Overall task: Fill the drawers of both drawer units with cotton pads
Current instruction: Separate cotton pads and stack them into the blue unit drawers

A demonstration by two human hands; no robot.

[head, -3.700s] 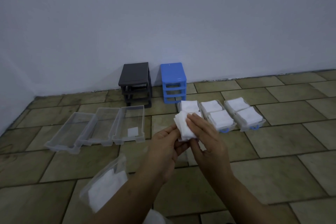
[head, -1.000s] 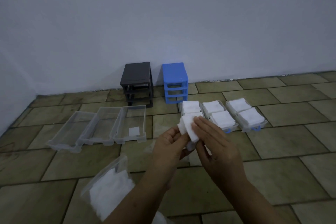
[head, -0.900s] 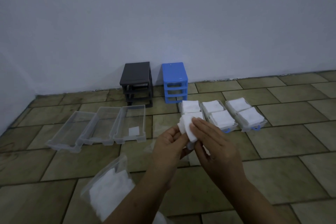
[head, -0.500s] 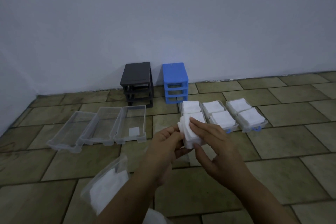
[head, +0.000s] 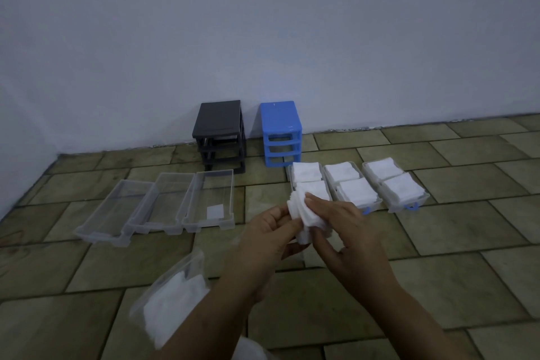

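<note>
Clear drawers (head: 163, 207): three lay side by side, long axes running toward the wall.
Left hand (head: 268, 240): gripped the stack of pads (head: 304, 216) from the left.
Right hand (head: 347, 234): fingers curled over the stack, apparently pinching it.
Filled drawers (head: 391, 187): packed white, far right.

White cotton pads (head: 304, 210); blue unit (head: 281, 133)

Both hands (head: 309, 231) meet mid-air, fingers curled, apparently pinching something.

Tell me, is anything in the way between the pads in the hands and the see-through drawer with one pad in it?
Nothing visible: only bare floor lies between the stack of pads and that drawer.
</note>
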